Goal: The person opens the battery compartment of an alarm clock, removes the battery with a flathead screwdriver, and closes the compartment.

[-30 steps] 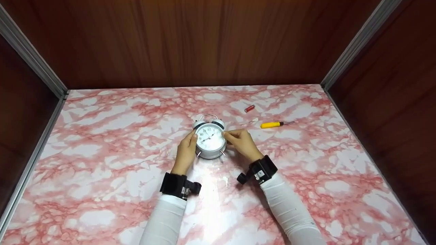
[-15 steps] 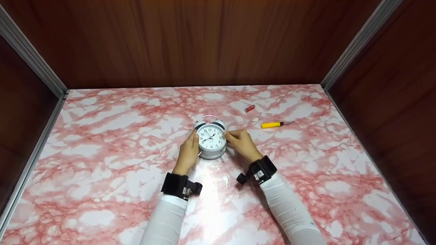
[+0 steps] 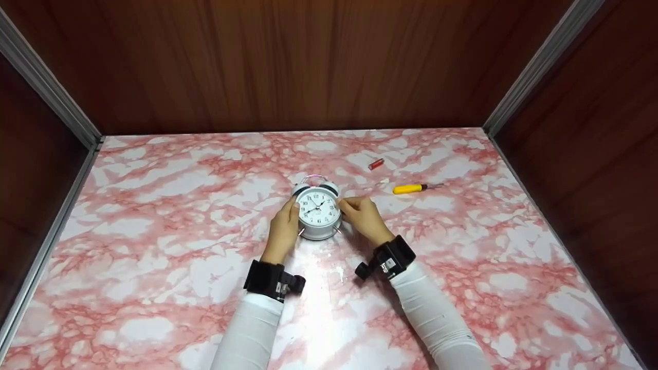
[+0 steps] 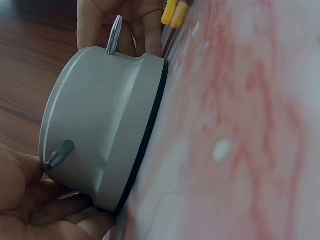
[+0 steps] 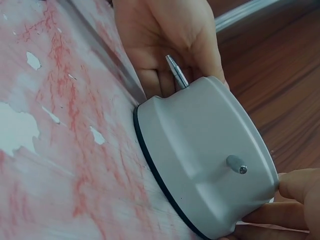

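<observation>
A white twin-bell alarm clock (image 3: 320, 211) lies face up on the marbled table, its handle pointing away from me. My left hand (image 3: 282, 231) grips the clock's left side, thumb at the rim of the face and fingers down along the casing. On the opposite side, my right hand (image 3: 367, 218) holds the edge between thumb and fingers. Both wrist views show the grey-white casing (image 4: 95, 110) with its dark back edge against the tabletop and two short metal feet (image 5: 177, 72) sticking out. The back of the clock is hidden.
To the right lies a screwdriver (image 3: 408, 189) with a yellow handle. A red battery (image 3: 376, 164) sits farther back, with a small pale piece (image 3: 384, 181) between it and the clock. Brown wood-grain walls (image 3: 293, 67) enclose the table's back and sides.
Over the last second the clock has tilted and shifted slightly right in my hands, and the glare on its face has gone. Both hands keep their hold.
</observation>
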Demonstrator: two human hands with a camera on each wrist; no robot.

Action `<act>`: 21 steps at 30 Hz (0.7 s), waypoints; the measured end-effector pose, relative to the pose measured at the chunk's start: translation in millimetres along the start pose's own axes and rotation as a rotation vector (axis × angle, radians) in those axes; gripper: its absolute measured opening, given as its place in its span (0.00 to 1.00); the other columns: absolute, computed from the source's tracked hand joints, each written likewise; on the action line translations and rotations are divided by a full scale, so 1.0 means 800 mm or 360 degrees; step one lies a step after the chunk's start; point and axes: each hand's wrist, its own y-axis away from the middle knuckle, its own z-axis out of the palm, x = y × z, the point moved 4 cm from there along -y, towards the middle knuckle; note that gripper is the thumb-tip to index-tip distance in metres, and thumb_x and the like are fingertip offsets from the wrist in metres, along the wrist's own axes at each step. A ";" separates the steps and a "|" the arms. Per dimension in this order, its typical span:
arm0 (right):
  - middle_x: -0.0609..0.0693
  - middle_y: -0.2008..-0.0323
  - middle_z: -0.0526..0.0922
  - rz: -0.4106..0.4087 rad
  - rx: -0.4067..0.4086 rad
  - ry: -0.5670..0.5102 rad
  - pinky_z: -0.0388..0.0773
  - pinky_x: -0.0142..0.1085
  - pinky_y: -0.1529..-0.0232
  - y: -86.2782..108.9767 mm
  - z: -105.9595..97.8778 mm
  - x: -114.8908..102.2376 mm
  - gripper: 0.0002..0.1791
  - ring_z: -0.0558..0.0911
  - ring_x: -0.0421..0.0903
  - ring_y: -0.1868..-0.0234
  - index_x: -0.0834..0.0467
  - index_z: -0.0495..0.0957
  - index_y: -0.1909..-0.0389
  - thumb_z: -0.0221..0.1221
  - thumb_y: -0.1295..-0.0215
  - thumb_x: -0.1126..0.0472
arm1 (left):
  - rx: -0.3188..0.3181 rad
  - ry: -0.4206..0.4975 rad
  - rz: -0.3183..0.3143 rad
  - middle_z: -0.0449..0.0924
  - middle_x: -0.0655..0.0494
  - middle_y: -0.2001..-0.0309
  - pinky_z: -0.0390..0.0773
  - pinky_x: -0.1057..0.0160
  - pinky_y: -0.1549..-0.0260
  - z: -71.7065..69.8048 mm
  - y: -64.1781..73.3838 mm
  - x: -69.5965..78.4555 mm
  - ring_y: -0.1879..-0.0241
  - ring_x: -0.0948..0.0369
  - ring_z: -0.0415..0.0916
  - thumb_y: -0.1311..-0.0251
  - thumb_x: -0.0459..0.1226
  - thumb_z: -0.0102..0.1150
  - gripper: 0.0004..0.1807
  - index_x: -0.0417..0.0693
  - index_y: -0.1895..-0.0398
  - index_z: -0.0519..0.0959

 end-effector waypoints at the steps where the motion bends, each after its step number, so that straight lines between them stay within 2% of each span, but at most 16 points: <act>1: 0.60 0.58 0.87 -0.0005 0.0000 0.0005 0.83 0.39 0.50 0.000 0.000 0.000 0.15 0.83 0.43 0.58 0.71 0.86 0.57 0.57 0.24 0.61 | -0.0002 0.0005 -0.0004 0.66 0.34 0.30 0.60 0.47 0.29 0.000 0.000 0.000 0.29 0.41 0.63 0.20 0.39 0.41 0.26 0.31 0.27 0.64; 8: 0.59 0.59 0.87 0.0000 -0.0020 -0.0019 0.83 0.36 0.51 -0.004 0.001 0.000 0.15 0.84 0.43 0.58 0.70 0.85 0.59 0.56 0.24 0.61 | -0.0006 0.0022 -0.0009 0.67 0.35 0.30 0.60 0.48 0.28 -0.003 -0.005 -0.002 0.29 0.42 0.63 0.20 0.39 0.43 0.26 0.32 0.28 0.66; 13: 0.57 0.61 0.88 -0.0035 -0.0042 0.0102 0.83 0.38 0.51 -0.005 -0.002 -0.002 0.16 0.82 0.44 0.59 0.68 0.86 0.58 0.55 0.23 0.59 | -0.0007 0.0051 -0.0010 0.67 0.37 0.29 0.59 0.49 0.28 -0.002 -0.010 -0.004 0.29 0.43 0.62 0.21 0.39 0.44 0.25 0.33 0.28 0.67; 17: 0.60 0.51 0.86 -0.0061 -0.0134 0.0208 0.79 0.44 0.42 -0.002 -0.001 -0.001 0.18 0.83 0.50 0.49 0.67 0.82 0.46 0.54 0.23 0.58 | 0.0005 0.0080 -0.0024 0.68 0.38 0.30 0.59 0.50 0.28 -0.001 -0.010 -0.009 0.28 0.44 0.62 0.21 0.39 0.44 0.25 0.33 0.29 0.68; 21: 0.62 0.37 0.78 -0.0142 -0.0319 0.0304 0.69 0.46 0.31 0.006 0.000 0.000 0.25 0.75 0.55 0.35 0.67 0.72 0.32 0.53 0.22 0.57 | 0.0011 0.0062 -0.0001 0.71 0.36 0.32 0.62 0.49 0.29 -0.001 -0.010 -0.012 0.30 0.44 0.65 0.22 0.39 0.46 0.24 0.32 0.31 0.70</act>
